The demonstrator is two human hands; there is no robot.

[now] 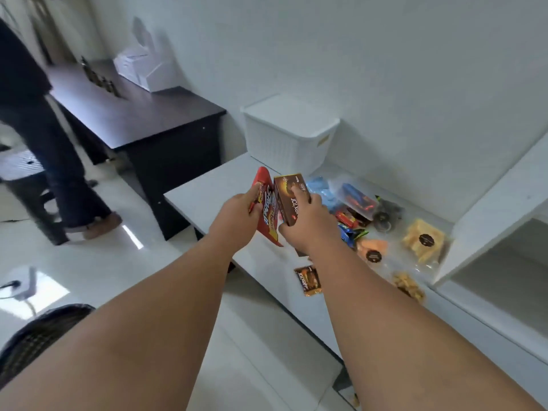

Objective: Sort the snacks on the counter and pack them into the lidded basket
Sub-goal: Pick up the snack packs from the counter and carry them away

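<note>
Both hands are up over the white counter (pixel 207 194), just in front of the lidded basket (pixel 289 134). The left hand (pixel 237 216) is clamped on a red snack box (pixel 265 215); the right hand (pixel 305 223) grips a brown biscuit box (pixel 289 200), the two boxes touching. To the basket's right, loose snacks (pixel 355 203) lie scattered along the counter, and its lid is on.
</note>
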